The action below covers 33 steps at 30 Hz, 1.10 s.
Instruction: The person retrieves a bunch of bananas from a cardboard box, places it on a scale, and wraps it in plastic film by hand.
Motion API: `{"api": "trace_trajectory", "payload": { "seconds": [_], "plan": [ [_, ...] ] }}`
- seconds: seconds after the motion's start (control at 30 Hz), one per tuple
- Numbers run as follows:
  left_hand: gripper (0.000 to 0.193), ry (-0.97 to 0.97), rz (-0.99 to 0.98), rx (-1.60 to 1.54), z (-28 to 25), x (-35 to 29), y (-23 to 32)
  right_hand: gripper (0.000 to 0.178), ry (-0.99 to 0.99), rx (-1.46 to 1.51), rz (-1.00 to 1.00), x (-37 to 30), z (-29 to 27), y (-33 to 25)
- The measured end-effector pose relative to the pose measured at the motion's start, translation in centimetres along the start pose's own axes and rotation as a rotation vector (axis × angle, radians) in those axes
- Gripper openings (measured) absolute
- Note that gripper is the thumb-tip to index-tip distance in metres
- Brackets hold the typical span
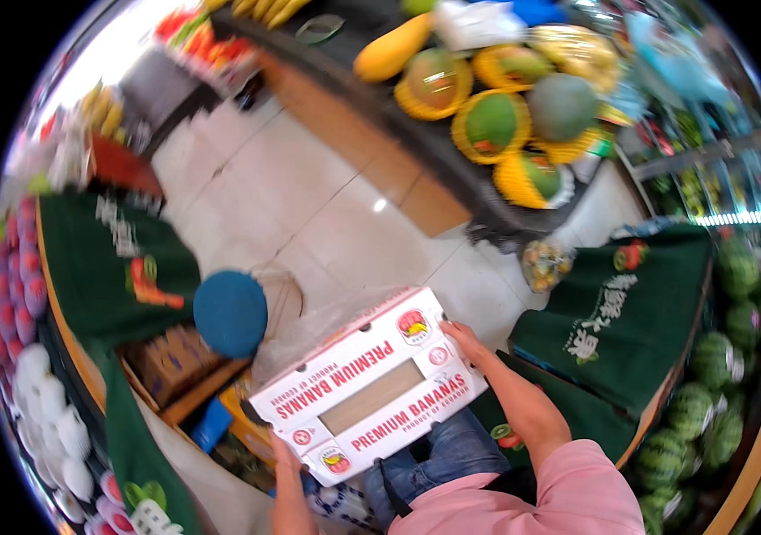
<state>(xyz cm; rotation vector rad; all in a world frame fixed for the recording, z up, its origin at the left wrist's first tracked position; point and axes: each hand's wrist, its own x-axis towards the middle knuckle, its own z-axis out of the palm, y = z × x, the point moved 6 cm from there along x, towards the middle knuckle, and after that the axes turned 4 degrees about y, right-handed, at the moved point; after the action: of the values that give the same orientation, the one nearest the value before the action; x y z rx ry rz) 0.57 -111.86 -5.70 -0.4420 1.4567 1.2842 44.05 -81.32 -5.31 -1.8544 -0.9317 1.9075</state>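
Note:
A white cardboard banana box (370, 355) with red print and a long opening in its top is held in front of me, tilted with its right end farther away. My right hand (466, 342) grips its far right end, thumb on the edge, other fingers partly hidden. At the near left end, my left hand (285, 453) is closed against the side; its fingers are mostly hidden by the box. Clear plastic film (296, 343) sticks out beyond the far left edge of the box.
A blue round stool (231, 313) stands just beyond the box on the left. Ahead right, a dark display stand (452, 156) holds papayas and melons in yellow foam nets. Green-draped stands flank me, with watermelons (713, 358) on the right and wrapped fruit (46, 406) on the left.

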Motion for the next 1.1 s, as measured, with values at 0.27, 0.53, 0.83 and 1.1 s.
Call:
{"api": "trace_trajectory", "payload": {
  "seconds": [0.27, 0.53, 0.83, 1.1],
  "plan": [
    [0.051, -0.236, -0.021, 0.363, 19.8, -11.8, 4.0, 0.063, 0.266, 0.31, 0.009, -16.6, -17.2, -0.3],
    [0.052, -0.314, -0.232, 0.741, 42.7, -16.7, -5.3, 0.059, 0.497, 0.632, 0.083, -27.8, -37.8, -2.6],
    [0.073, -0.545, -0.296, 0.948, 72.8, -19.9, -14.2, 0.063, 0.771, 0.893, 0.095, -30.9, -54.8, -7.9],
    [0.086, -0.872, -0.306, 1.203, 102.8, -21.3, -20.4, 0.055, 0.836, 1.12, -0.269, -28.7, -65.0, -16.6]
  ]
}}
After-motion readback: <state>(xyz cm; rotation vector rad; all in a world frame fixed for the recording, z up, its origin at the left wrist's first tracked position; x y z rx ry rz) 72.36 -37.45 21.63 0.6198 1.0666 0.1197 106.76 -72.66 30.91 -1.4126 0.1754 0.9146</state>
